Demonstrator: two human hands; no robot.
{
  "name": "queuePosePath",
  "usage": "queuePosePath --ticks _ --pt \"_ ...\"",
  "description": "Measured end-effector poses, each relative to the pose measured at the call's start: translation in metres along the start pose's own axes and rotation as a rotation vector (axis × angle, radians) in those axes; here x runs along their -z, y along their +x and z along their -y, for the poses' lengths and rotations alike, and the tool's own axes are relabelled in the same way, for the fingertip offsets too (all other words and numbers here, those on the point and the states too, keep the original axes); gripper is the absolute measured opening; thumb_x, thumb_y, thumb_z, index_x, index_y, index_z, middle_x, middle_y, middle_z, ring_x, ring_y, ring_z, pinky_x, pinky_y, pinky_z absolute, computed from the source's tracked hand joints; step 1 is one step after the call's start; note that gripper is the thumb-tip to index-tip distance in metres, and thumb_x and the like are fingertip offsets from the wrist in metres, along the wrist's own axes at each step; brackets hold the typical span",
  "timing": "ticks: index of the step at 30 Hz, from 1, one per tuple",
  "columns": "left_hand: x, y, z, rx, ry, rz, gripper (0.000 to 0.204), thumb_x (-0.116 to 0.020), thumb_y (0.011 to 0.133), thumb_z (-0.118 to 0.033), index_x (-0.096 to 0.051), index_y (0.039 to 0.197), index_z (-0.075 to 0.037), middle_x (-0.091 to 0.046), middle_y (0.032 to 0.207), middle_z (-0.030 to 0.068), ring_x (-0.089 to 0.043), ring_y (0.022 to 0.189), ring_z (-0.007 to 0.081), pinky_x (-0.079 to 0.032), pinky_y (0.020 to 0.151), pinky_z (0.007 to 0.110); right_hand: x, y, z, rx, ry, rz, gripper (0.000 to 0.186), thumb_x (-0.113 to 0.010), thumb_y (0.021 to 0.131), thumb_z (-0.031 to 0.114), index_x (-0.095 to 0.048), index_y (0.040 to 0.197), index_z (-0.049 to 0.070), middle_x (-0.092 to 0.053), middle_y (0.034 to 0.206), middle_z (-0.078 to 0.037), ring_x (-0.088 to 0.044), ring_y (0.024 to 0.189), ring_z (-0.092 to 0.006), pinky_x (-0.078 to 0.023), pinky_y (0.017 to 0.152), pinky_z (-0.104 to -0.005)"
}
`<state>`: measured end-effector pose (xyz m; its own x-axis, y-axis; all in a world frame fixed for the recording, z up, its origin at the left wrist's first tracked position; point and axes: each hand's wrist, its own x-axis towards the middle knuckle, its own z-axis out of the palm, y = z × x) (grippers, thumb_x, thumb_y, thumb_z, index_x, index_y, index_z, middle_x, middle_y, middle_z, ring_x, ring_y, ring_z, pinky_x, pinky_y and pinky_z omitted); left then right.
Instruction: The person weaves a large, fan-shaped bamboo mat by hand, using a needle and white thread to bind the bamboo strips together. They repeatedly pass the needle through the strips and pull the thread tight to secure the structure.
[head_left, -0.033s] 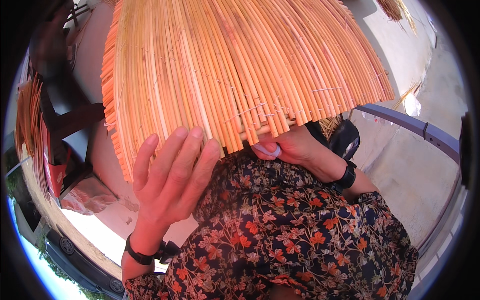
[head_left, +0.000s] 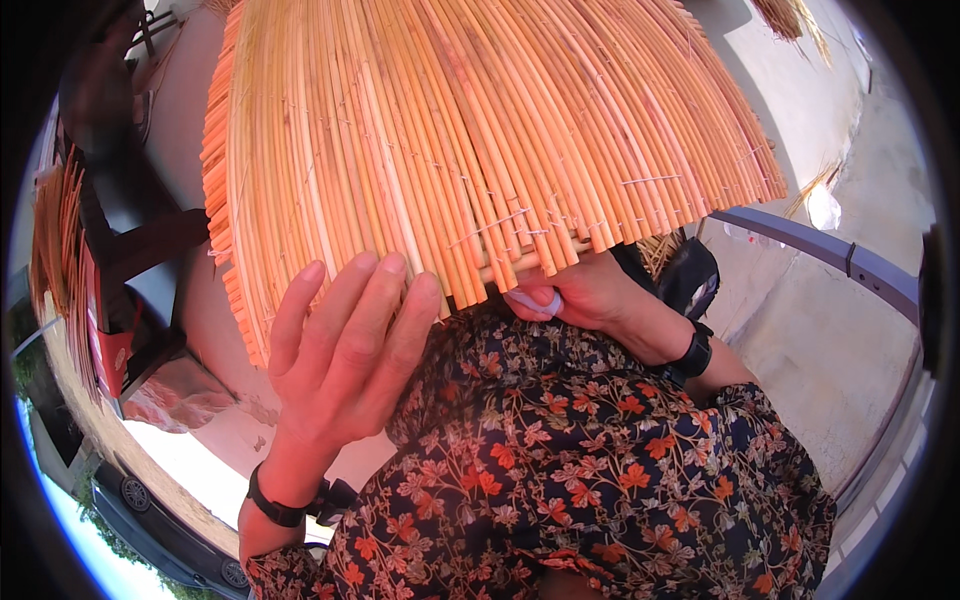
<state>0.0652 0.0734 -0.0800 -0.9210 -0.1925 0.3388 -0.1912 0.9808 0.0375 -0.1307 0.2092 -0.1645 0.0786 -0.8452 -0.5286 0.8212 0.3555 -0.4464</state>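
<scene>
A large panel of orange-tan reeds (head_left: 480, 130), laid side by side and bound with thin pale ties, slopes away from my lap. My left hand (head_left: 350, 350) rests on the panel's near edge, its fingers stretched out and slightly apart on the reeds; the thumb is hidden. Beneath that same edge, right of the middle, my right hand (head_left: 590, 290) is curled closed. Something pale and whitish (head_left: 537, 303) shows at its fingers, too covered to name. Several reed ends above it stick out unevenly, and a crosswise reed (head_left: 540, 258) shows below them.
A grey-purple metal bar (head_left: 860, 262) curves along the right. A bundle of thin reddish stalks (head_left: 55, 240) stands at the far left, near a dark frame (head_left: 150, 245). Loose straw (head_left: 785, 15) hangs at the upper right. A dark car (head_left: 160, 525) shows at the lower left.
</scene>
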Motion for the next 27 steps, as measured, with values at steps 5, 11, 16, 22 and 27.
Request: queuePosePath --ticks 5,11,16,22,27 --pt "-0.008 0.020 -0.004 -0.038 -0.076 0.006 0.029 -0.061 0.083 -0.009 -0.067 0.111 -0.005 -0.064 0.116 0.0133 -0.063 0.106 0.0260 -0.049 0.093 0.039 -0.007 -0.007 0.013 0.120 -0.003 -0.036 0.006 -0.062 0.088 0.001 -0.059 0.092 -0.002 -0.045 0.052 -0.001 -0.045 0.044 -0.0114 -0.035 0.043 -0.0256" --pt "0.001 0.051 -0.012 -0.059 -0.075 0.009 0.029 -0.061 0.081 -0.006 -0.067 0.108 0.003 -0.065 0.111 0.0167 -0.063 0.104 0.0295 -0.052 0.084 0.037 -0.011 -0.015 0.028 0.182 0.028 -0.055 0.021 -0.065 0.087 0.000 -0.060 0.067 0.001 -0.050 0.054 -0.002 -0.049 0.047 -0.0099 -0.037 0.046 -0.0245" --pt "0.012 0.068 -0.014 -0.037 -0.027 -0.049 0.030 -0.063 0.078 -0.004 -0.067 0.107 0.005 -0.065 0.107 0.0179 -0.064 0.097 0.0296 -0.052 0.078 0.036 -0.023 -0.027 0.049 0.249 -0.131 -0.050 0.015 -0.067 0.088 0.005 -0.064 0.073 0.000 -0.052 0.056 -0.001 -0.047 0.048 -0.0064 -0.036 0.047 -0.0223" --pt "0.004 0.072 -0.013 0.104 0.039 -0.141 0.031 -0.066 0.075 -0.001 -0.067 0.106 0.004 -0.065 0.098 0.0146 -0.065 0.087 0.0282 -0.052 0.074 0.035 -0.017 -0.025 0.047 0.228 -0.133 -0.005 0.010 -0.068 0.088 0.010 -0.069 0.083 0.002 -0.055 0.058 0.001 -0.047 0.051 -0.0041 -0.036 0.049 -0.0212" --pt "0.008 0.063 -0.017 0.012 0.021 -0.131 0.030 -0.066 0.076 0.001 -0.068 0.106 0.001 -0.065 0.095 0.0111 -0.066 0.085 0.0271 -0.053 0.072 0.032 -0.015 -0.028 0.051 0.222 -0.200 -0.018 0.011 -0.068 0.088 0.011 -0.070 0.084 0.001 -0.056 0.059 0.002 -0.047 0.051 -0.0036 -0.036 0.049 -0.0207"
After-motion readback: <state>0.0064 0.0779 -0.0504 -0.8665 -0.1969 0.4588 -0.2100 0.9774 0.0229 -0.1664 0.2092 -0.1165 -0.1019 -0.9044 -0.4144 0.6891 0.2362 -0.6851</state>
